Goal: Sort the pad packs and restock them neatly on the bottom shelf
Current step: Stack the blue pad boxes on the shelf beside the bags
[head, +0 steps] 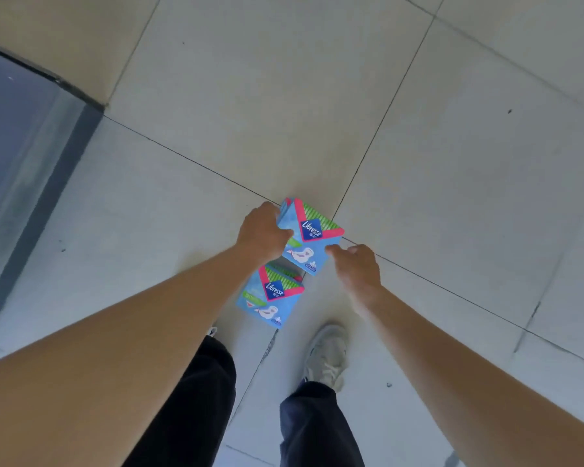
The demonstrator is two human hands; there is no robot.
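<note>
Left hand: the left hand (262, 232) has its grip closed over the far-left edge of the blue film-wrapped rectangular upper pad pack (309, 241), fingers curled round it, holding it printed face up above the floor
Right hand: the right hand (356, 267) meets the near-right corner of that pack with a thumb tip, the other fingers loosely bent; whether this grip has actually pinched cannot be told
Reason for hold: judged a two-sided steadying, one hand carrying and the other squaring a corner, so the layered edges stay aligned (more than one pack seems stacked here)
Second item: a matching blue film-wrapped lower pad pack (270, 296) sits just below the left wrist, apart from both hands; it appears to lie on the floor, likely set down as a sorted pile, though contact is not certain
Materials: glossy soft film over a cushion-like body; pink chevron, green-striped corner and dark blue brand diamond; corners look soft and easily crushed
Floor: pale square glazed floor tiles (452, 163), hard and smooth, with thin dark grout lines
Destination: no bottom shelf can be identified; a grey-blue flat panel with a dark border (21, 136) at the left, well apart from the packs, may belong to it
Person: dark trouser legs (196, 399) and an off-white lace-up shoe (327, 355) near the lower pad pack
</note>
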